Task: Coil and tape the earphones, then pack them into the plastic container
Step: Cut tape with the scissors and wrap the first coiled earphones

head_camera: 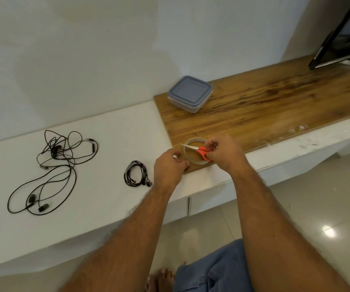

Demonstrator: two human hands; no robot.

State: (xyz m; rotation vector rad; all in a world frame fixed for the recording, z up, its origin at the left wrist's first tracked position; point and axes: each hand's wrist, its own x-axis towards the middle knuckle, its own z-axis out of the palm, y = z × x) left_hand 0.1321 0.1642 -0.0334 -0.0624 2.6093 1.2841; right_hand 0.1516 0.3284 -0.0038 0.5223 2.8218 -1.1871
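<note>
Right hand point(222, 151) grips red scissors point(199, 151), blades pointing left at tape roll point(197, 151) on wood worktop point(275, 102) front-left corner; left hand point(170, 167) pinches tape end, coiled earphones point(137, 173) just left

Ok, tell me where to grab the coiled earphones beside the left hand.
Pinch the coiled earphones across the bundled strands on the near-right side of the loop, coming from above. They lie flat on the white counter, and that side faces the left hand.

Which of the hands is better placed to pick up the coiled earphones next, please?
Probably the left hand: it is nearer the coiled earphones, while the right hand grips the red scissors over the tape roll.
</note>
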